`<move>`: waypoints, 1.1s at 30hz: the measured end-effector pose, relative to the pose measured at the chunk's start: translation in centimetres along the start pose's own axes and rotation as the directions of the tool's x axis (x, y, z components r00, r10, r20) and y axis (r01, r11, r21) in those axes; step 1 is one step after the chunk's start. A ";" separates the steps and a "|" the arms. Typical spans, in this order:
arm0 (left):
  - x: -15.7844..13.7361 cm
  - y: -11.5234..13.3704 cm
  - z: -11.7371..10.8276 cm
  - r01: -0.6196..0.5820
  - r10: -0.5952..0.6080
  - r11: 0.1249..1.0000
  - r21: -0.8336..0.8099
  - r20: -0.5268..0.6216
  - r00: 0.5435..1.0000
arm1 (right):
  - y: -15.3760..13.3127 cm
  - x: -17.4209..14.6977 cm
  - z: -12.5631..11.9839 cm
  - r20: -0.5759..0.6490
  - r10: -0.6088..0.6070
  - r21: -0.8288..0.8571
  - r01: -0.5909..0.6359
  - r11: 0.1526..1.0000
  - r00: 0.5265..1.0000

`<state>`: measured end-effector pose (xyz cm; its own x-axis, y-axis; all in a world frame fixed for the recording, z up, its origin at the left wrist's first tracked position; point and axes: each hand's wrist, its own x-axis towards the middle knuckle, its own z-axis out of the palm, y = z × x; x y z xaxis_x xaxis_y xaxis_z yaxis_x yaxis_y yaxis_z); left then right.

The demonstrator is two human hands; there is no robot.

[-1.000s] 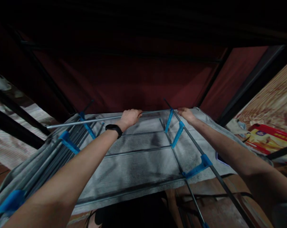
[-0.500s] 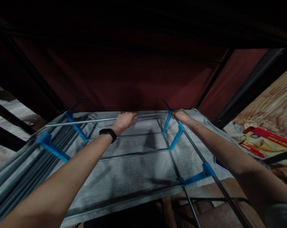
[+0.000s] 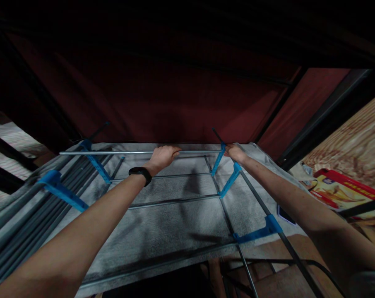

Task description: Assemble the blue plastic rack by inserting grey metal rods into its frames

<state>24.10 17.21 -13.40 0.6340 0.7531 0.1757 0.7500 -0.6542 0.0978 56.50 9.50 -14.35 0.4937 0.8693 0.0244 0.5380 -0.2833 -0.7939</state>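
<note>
My left hand [image 3: 164, 158], with a black band at the wrist, is wrapped around a thin metal tube [image 3: 122, 153] that lies crosswise at the far side. The tube's right end meets a blue plastic connector [image 3: 218, 160], and my right hand [image 3: 236, 153] is closed around that joint, its fingertips partly hidden. Opposite, the tube's left end pokes out past another blue connector [image 3: 97, 165] and looks loose there. More blue connectors, such as one in the near right [image 3: 258, 233] and one in the near left [image 3: 65, 193], join the side poles of the frame.
A grey cloth [image 3: 171, 236] lies under the frame. Several loose grey tubes [image 3: 41, 225] are bundled at the left. Dark red fabric [image 3: 162, 107] on black bars rises behind. At the right are a red and yellow package [image 3: 342, 190] and a phone-like dark object [image 3: 285, 215].
The left end of the tube in my left hand has swung away from me, so the tube now lies nearly level across the frame. My right hand stays at the same joint.
</note>
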 end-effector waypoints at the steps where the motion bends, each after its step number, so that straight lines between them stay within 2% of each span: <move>1: 0.1 0.0 0.0 0.004 -0.004 1.000 -0.005 -0.004 1.000 | 0.0 0.0 0.0 0.003 0.006 0.018 -0.006 1.000 1.000; 7: 0.3 -0.1 0.0 -0.002 0.002 1.000 -0.020 -0.010 1.000 | -0.2 -0.1 0.1 -0.005 0.047 -0.007 -0.047 0.999 0.999; 12: 0.3 -0.1 0.2 0.007 -0.007 1.000 -0.027 -0.030 1.000 | -0.6 -0.5 -0.2 -0.002 0.028 -0.041 -0.028 0.999 1.000; 22: 0.5 0.0 0.1 0.023 -0.027 0.997 -0.075 -0.046 0.999 | -0.1 -0.1 0.2 0.008 0.044 0.136 -0.045 0.990 0.999; 28: 1.0 0.0 0.1 0.024 -0.025 0.999 -0.045 -0.019 1.000 | 0.2 0.1 0.2 0.013 0.058 0.151 -0.060 0.987 0.998; 33: 1.3 0.0 0.2 0.016 -0.016 0.999 -0.036 0.009 1.000 | 0.6 0.5 0.4 0.013 0.069 0.233 -0.070 0.970 0.998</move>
<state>24.98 18.24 -13.34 0.6238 0.7640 0.1649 0.7528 -0.6440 0.1359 56.74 9.91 -15.05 0.5206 0.8530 -0.0379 0.3285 -0.2410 -0.9133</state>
